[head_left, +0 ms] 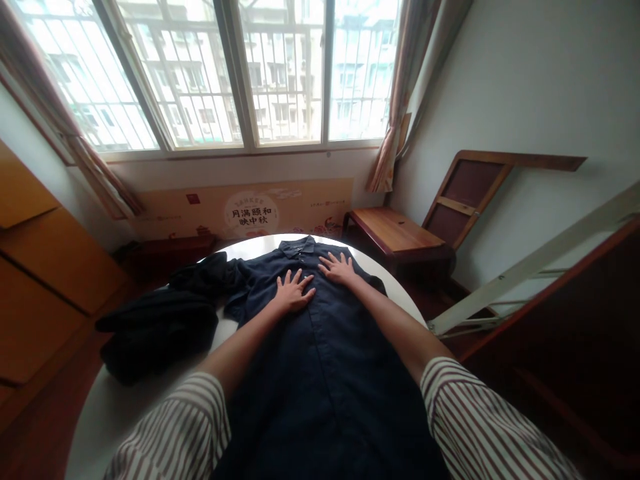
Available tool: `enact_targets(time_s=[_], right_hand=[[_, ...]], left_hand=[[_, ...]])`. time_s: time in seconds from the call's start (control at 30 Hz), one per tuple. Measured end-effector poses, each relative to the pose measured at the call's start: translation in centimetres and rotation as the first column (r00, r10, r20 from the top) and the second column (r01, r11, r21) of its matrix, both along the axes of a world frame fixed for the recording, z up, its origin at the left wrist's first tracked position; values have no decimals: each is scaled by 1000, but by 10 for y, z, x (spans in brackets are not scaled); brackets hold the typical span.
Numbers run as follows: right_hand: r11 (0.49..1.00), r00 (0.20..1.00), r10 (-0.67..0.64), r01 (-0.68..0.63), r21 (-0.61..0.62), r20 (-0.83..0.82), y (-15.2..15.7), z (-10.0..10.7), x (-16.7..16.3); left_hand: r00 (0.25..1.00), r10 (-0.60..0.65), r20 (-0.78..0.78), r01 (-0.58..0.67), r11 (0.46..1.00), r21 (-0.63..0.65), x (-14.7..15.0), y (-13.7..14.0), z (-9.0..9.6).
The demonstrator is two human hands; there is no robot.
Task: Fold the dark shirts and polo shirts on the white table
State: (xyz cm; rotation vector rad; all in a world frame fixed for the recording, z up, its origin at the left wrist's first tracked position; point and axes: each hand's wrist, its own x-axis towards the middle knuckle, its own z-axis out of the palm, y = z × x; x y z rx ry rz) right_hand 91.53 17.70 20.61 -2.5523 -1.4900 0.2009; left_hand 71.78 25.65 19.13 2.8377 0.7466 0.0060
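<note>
A dark navy shirt lies spread front side up on a round white table, its collar towards the window and its button placket running down the middle. My left hand rests flat on the upper chest left of the placket, fingers spread. On the other side, slightly nearer the collar, my right hand lies on the fabric, its fingers also spread. Neither hand grips the cloth. The shirt's lower end runs out of the bottom of the view.
Dark clothes are heaped on the table's left side. A wooden bench stands behind at the right, near a leaning wooden frame. A pale metal ladder-like frame rises at the right. Orange cabinets stand left.
</note>
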Motion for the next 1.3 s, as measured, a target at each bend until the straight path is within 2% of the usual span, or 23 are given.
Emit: enact_targets(time_s=[0.13, 0.23, 0.27, 0.33, 0.4, 0.43, 0.5, 0.57, 0.6, 0.67, 0.73, 0.77, 0.87, 1.07, 1.17, 1.3], right_hand=[[996, 996, -85, 85, -32, -6, 16, -8, 14], [992, 993, -114, 114, -50, -6, 20, -4, 24], [992, 993, -114, 114, -55, -6, 21, -1, 25], [994, 995, -96, 96, -54, 0, 21, 5, 21], [999, 999, -42, 42, -28, 20, 18, 12, 5], [1000, 999, 3, -3, -5, 36, 16, 15, -8], [992, 990, 121, -124, 39, 70, 7, 19, -43], [950, 951, 299, -305, 72, 84, -7, 21, -88], [906, 909, 409, -415, 83, 78, -17, 21, -112], [756, 767, 641, -639, 140, 38, -40, 18, -157], [648, 654, 756, -744, 163, -24, -63, 16, -193], [623, 622, 780, -766, 157, -59, -74, 14, -206], [611, 596, 791, -781, 129, -138, -96, 12, -226], [632, 611, 773, -766, 120, -168, -107, 16, -230], [634, 612, 771, -763, 123, -176, -109, 18, -232], [642, 621, 765, -756, 129, -171, -112, 19, -235]], left_hand=[[999, 12, 45, -12, 1000, -11, 11, 9, 11], [958, 154, 243, -175, 982, 68, -6, 19, 25], [922, 238, 305, -281, 954, 107, -19, 24, 31], [829, 429, 358, -509, 845, 166, -50, 36, 40], [754, 597, 274, -650, 739, 178, -83, 46, 47], [739, 645, 196, -673, 718, 176, -97, 50, 48], [754, 655, 49, -651, 736, 187, -114, 55, 47], [784, 621, -6, -604, 764, 225, -120, 55, 45], [795, 607, -7, -587, 771, 248, -120, 55, 43], [810, 587, -4, -567, 784, 251, -117, 54, 42], [826, 563, 15, -553, 806, 211, -116, 53, 41], [834, 551, 31, -546, 816, 187, -117, 54, 41], [839, 536, 92, -544, 831, 119, -121, 58, 42], [792, 587, 168, -576, 810, -111, -122, 82, 58], [763, 626, 159, -570, 769, -290, -121, 93, 67], [732, 674, 96, -559, 676, -480, -121, 97, 71]])
